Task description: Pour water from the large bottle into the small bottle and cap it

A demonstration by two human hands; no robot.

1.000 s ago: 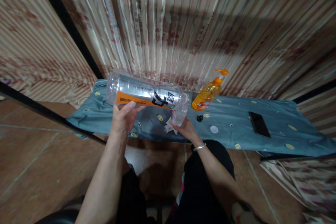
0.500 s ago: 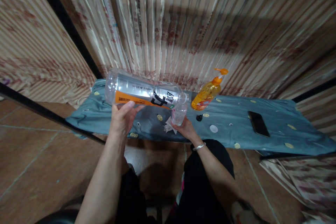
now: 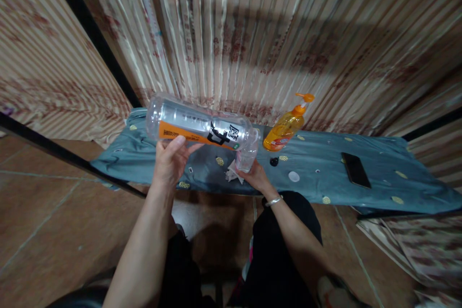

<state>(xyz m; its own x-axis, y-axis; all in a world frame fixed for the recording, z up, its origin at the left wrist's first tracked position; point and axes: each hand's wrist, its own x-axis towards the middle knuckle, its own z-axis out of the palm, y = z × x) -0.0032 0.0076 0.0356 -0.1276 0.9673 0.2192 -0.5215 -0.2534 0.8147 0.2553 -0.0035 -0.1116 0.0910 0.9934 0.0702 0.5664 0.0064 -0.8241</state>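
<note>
My left grip (image 3: 172,163) held the large bottle (image 3: 197,122) almost level above the cloth-covered table (image 3: 325,166), its neck at the top of the small bottle (image 3: 246,156) that my right grip (image 3: 257,177) clasped near crumpled tissue (image 3: 232,174).

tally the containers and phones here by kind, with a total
Clear containers: 2 (large bottle in the left hand, small container in the right hand)
Orange pump bottle: 1
Phone: 1
Total: 4
</note>
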